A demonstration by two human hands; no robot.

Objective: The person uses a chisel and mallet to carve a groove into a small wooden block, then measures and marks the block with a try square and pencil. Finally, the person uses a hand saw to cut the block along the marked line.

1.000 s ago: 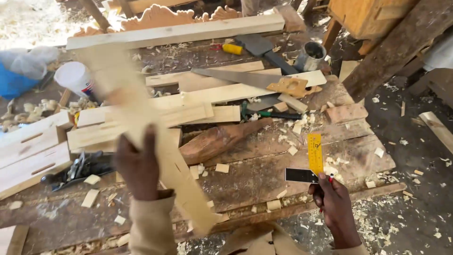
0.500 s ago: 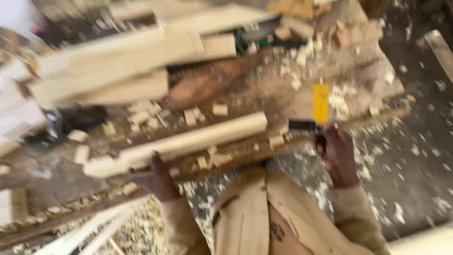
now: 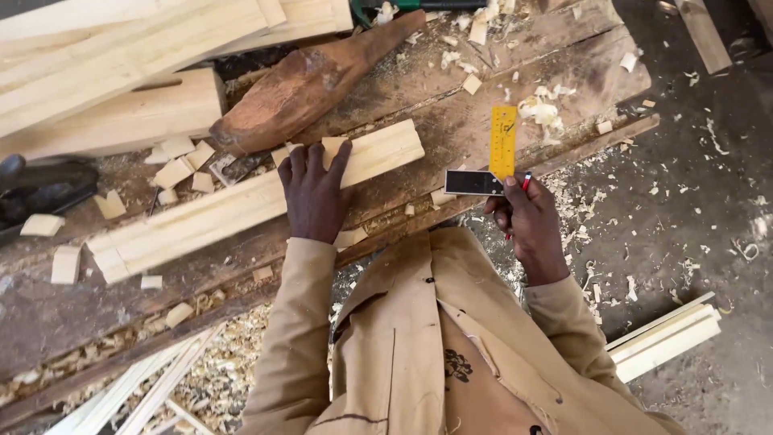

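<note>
Two hands busy: left hand (image 3: 316, 193) spread flat on pale batten (image 3: 241, 205); right hand (image 3: 525, 219) gripping try square (image 3: 493, 161), red pencil (image 3: 527, 180); marking step seemingly, square needs seating against batten.

A woodworking workshop. A rough, dark plank workbench (image 3: 483, 72) carries pale sawn timber lengths (image 3: 121, 64), small offcut blocks (image 3: 173, 169) and a worn brown wooden mallet (image 3: 314, 76). Curled wood shavings (image 3: 233, 354) litter the dirt floor (image 3: 708, 185). A yellow-bladed try square (image 3: 493, 161) lies at the bench edge.

Worn workbench (image 3: 451, 89) carries pale wood strip (image 3: 201, 217), offcuts (image 3: 173, 169), shavings (image 3: 539, 109).
</note>
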